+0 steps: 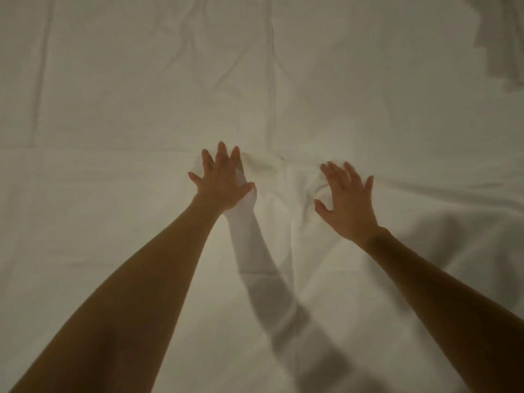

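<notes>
White sheet (113, 95), spread over what looks to be a bed and filling almost the whole view. It is the cloth being worked, and it lies under both hands.

Landmark: the bunched fold (272, 168), a low puckered ridge of the sheet near the middle of the view.

Two bare forearms reach in from the near side of the fold, the left forearm (127, 279) to its left and the right forearm (439, 285) to its right.

Left hand (219, 180): just left of the fold, fingers straight and fanned wide, palm down on the cloth, holding nothing.

Right hand (347, 199): just right of the fold, fingers also spread wide but a little bent, tips on the cloth. It is slightly blurred, and no cloth appears pinched.

Step in hand, as judged from where I stand: smoothing the sheet, with the slack gathered between the two hands. The next move likely calls for both palms to sweep outward, away from the fold, with even pressure so that the ridge flattens rather than travels.

Edges and room: no hem of the sheet shows. Beyond the fold a long crease (270, 80) runs away from the person, and flat cloth lies open on every side. Only a patch of grey striped fabric (499, 38), far beyond the fold and to its right, sits at the corner, well apart from both hands.
</notes>
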Available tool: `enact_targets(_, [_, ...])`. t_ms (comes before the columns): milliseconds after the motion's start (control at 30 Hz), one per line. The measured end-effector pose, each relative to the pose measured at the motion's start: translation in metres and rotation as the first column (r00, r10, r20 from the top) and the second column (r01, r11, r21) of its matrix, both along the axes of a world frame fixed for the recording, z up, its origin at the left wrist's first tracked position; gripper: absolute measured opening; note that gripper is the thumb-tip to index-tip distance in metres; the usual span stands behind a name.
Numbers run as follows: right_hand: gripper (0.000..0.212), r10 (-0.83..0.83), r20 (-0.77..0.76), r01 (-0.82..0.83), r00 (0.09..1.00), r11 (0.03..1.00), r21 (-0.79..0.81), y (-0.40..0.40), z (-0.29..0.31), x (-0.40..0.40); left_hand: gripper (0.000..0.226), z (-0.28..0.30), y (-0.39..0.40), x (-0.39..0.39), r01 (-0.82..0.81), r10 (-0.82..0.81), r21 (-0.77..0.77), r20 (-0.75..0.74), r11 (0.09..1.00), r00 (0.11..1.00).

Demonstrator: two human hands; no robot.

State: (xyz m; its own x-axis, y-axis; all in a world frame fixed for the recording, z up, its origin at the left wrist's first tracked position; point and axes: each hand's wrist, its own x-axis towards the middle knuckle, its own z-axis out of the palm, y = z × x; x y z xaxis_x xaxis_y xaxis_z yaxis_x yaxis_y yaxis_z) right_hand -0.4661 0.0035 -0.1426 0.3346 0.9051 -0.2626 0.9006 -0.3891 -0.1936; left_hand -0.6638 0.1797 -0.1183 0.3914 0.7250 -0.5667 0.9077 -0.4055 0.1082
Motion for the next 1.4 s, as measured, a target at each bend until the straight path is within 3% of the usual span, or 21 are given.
enact_targets(67, [0.071,0.078,-0.06,-0.074,0.995,0.995,0.064,-0.004,0.006,-0.008,0.083,0.002,0.007,0.0,0.072,-0.072,0.076,0.0,0.995,0.997])
enact_targets(167, [0.063,0.134,-0.069,-0.124,0.989,0.984,0.129,-0.011,0.011,-0.009,0.056,0.007,0.024,-0.006,0.179,-0.204,0.261,0.069,0.949,0.977])
enact_targets(300, [0.056,-0.102,-0.076,0.113,0.992,0.981,0.156,0.015,0.024,0.012,0.043,0.012,0.05,-0.002,0.285,-0.29,0.157,0.007,0.946,0.957])
enact_targets(400, [0.048,-0.197,-0.238,0.195,0.951,0.98,-0.029,0.046,0.031,0.029,0.046,0.019,0.049,-0.005,0.322,-0.311,-0.011,0.227,0.947,0.923])
enact_targets(467, [0.041,-0.139,-0.451,0.104,0.881,0.989,-0.103,0.063,0.035,0.031,0.03,0.027,0.039,-0.011,0.331,-0.273,-0.087,0.394,0.94,0.878])
enact_targets(567, [0.027,-0.081,-0.617,-0.146,0.783,0.94,-0.309,0.074,0.043,0.029,0.026,0.03,0.032,-0.02,0.371,-0.308,-0.1,0.387,0.923,0.869])
enact_targets(700, [0.022,-0.082,-0.506,-0.275,0.859,0.759,-0.59,0.071,0.049,0.059,0.026,0.021,0.044,-0.033,0.326,-0.27,-0.099,0.363,0.94,0.892])
enact_targets(767, [0.024,-0.049,-0.4,-0.231,0.915,0.749,-0.621,0.071,0.054,0.081,0.025,0.02,0.052,-0.031,0.271,-0.234,-0.056,0.359,0.961,0.904])
enact_targets(967, [0.04,-0.013,-0.263,-0.054,0.965,0.967,-0.247,0.105,0.081,0.134,0.024,0.022,0.092,0.009,0.073,-0.138,0.204,0.326,0.976,0.935])
enact_targets(1033, [0.046,-0.032,-0.221,-0.009,0.975,0.983,-0.183,0.103,0.06,0.139,0.029,0.01,0.087,0.017,0.041,-0.111,0.285,0.234,0.958,0.966])
enact_targets(1100, [0.047,-0.12,-0.186,0.083,0.975,0.977,-0.196,0.088,0.039,0.141,0.054,-0.008,0.063,0.02,0.015,-0.062,0.328,0.132,0.945,0.989])
enact_targets(1200, [0.053,-0.303,-0.01,0.3,0.953,0.947,-0.115,0.071,0.029,0.135,0.071,-0.03,-0.009,0.024,0.167,-0.23,0.349,0.146,0.922,0.962])
enact_targets(1267, [0.065,-0.27,0.11,0.266,0.956,0.963,0.052,0.069,0.027,0.119,0.067,-0.039,-0.065,0.025,0.292,-0.37,0.315,0.227,0.903,0.901])
enact_targets(1333, [0.074,-0.13,0.06,0.119,0.99,0.98,0.162,0.068,0.019,0.076,0.062,-0.045,-0.095,0.022,0.345,-0.419,0.288,0.257,0.893,0.871])
enact_targets(1400, [0.069,0.071,0.0,-0.07,0.997,0.985,0.158,0.055,0.001,0.018,0.058,-0.053,-0.089,0.017,0.353,-0.436,0.312,0.254,0.882,0.864])
